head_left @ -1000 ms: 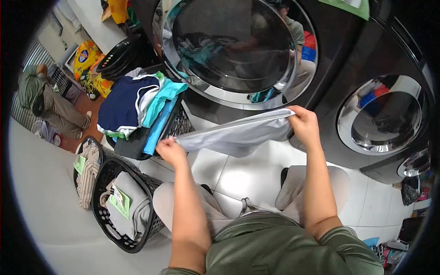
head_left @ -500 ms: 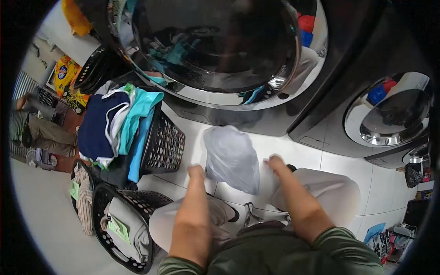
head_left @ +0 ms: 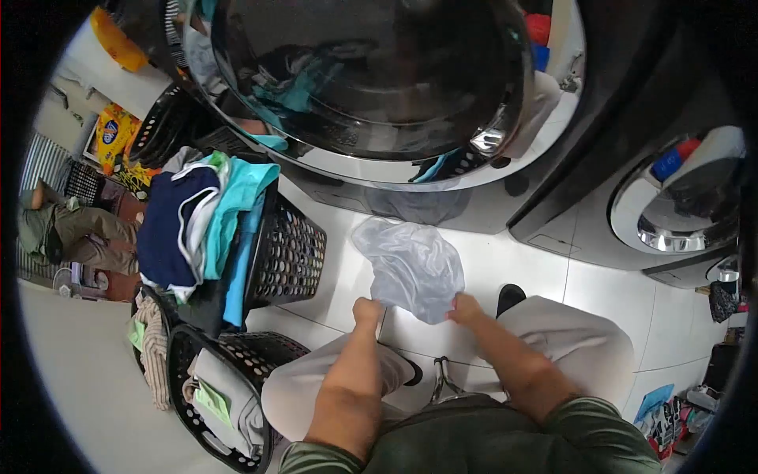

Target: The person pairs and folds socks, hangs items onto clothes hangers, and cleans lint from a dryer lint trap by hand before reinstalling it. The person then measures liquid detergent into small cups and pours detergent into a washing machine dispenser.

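The top edge crops the large door (head_left: 371,79).

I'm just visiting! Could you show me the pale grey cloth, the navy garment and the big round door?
Pale grey cloth (head_left: 412,265): head view, middle of its crumpled fabric.
Navy garment (head_left: 167,229): head view, its dark fabric.
Big round door (head_left: 395,87): head view, its dark glass.
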